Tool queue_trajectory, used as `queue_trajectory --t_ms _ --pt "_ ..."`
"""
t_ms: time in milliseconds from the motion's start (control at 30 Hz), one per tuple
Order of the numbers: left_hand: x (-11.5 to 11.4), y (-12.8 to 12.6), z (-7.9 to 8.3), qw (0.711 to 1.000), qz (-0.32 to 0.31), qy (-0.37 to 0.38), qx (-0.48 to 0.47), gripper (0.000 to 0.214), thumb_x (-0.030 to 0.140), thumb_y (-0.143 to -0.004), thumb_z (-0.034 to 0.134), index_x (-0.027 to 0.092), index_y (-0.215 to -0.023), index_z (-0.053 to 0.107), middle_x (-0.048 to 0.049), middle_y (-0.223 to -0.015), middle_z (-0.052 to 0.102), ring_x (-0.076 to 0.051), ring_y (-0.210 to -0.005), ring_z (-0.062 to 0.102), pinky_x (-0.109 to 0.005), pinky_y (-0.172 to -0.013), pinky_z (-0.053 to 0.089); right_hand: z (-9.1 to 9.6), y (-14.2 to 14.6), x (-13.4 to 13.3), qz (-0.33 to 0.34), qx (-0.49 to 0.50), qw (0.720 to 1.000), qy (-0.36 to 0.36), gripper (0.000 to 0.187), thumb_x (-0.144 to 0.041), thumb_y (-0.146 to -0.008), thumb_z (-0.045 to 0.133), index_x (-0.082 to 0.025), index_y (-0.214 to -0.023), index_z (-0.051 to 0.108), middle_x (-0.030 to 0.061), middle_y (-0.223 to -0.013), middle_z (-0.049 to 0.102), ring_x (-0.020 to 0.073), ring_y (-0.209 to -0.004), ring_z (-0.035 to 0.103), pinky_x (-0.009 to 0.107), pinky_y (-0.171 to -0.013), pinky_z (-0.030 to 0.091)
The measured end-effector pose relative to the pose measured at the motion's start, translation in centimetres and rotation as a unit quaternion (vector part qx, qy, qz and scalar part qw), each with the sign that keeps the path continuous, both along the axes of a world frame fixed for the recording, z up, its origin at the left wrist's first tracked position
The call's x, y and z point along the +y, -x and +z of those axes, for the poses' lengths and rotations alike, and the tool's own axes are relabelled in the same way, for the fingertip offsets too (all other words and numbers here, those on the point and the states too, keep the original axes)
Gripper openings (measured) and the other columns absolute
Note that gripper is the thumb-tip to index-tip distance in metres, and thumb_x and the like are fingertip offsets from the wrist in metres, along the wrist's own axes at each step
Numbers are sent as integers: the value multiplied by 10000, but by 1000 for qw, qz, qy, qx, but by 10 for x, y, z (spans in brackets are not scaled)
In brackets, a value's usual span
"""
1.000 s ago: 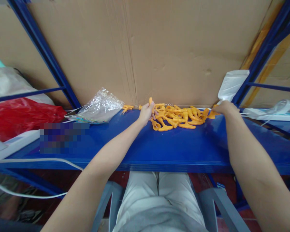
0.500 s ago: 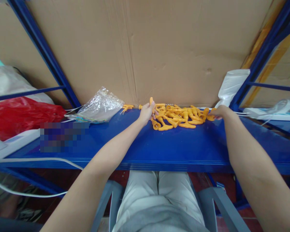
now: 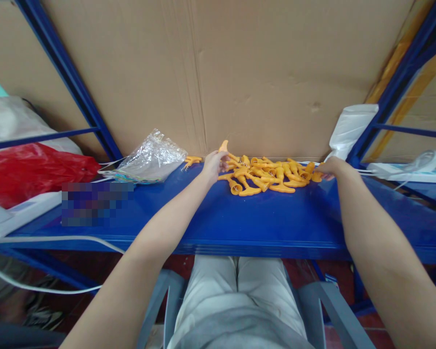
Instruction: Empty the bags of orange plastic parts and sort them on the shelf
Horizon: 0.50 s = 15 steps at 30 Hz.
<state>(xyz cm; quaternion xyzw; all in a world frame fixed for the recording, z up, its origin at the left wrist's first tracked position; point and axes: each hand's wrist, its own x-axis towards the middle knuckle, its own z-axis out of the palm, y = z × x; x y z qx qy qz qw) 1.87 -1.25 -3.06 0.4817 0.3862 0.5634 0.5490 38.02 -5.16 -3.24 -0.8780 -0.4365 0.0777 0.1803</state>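
A pile of orange-yellow plastic corkscrews (image 3: 272,177) with T-shaped handles, flared bell ends and metal spirals lies at the back of the blue table (image 3: 261,220). At the pile's left end, my left hand (image 3: 213,166) is closed around a corkscrew (image 3: 224,145), whose handle sticks up above the thumb. My right hand (image 3: 330,168) rests at the right end, its fingers curled on another corkscrew (image 3: 317,176); part of that grip is hidden. Farther left, beside a clear plastic bag, lie a few more corkscrews (image 3: 193,161) with their spirals showing.
Clear plastic bags (image 3: 150,157) are stacked left of the pile. A red bag (image 3: 39,169) sits at the far left, a white packet (image 3: 352,128) at the back right. Blue posts frame both sides, with cardboard (image 3: 257,72) behind. A white cable (image 3: 58,239) crosses the left front edge.
My left hand has moved slightly left with the corkscrew, whose handle now tilts, baring more of the pile's left end. The right hand has stayed almost still.
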Motion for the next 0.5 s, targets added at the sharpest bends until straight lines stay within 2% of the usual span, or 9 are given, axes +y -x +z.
queue_trajectory --t_ms 100,200,300,400,500 --pt "13 10 2 999 8 1 -37 153 152 -832 599 179 -978 636 53 -561 543 -44 -384 432 -180 -385 293 3 8 -4 -2 70 996 50 322 -165 -964 560 118 -1044 694 141 -638 664 159 -593 616 271 -598 473" --pt "28 24 3 999 28 -8 -41 203 230 -860 643 213 -1061 670 45 -585 558 -48 -411 434 -181 -424 350 6 15 -7 4 86 996 35 413 -232 -984 572 152 -1111 655 107 -583 630 148 -564 594 257 -585 469" --pt "40 37 2 996 74 -4 -46 223 363 -884 697 230 -1062 679 21 -635 600 -68 -455 490 -190 -456 394 9 24 -13 7 95 995 26 508 -334 -970 624 153 -1109 653 78 -513 591 143 -517 571 249 -558 468" --pt "45 48 2 990 113 22 -78 231 429 -923 668 236 -1052 666 16 -659 616 -81 -493 549 -184 -486 434 12 34 -20 13 118 993 18 449 -318 -950 658 115 -1070 672 54 -454 564 137 -484 554 230 -525 472" --pt "46 57 2 983 128 73 -105 233 430 -1008 533 233 -1076 638 24 -654 620 -83 -487 570 -175 -481 447 13 43 -26 21 108 994 -17 370 -302 -929 684 62 -998 693 62 -442 574 140 -474 562 226 -509 484"
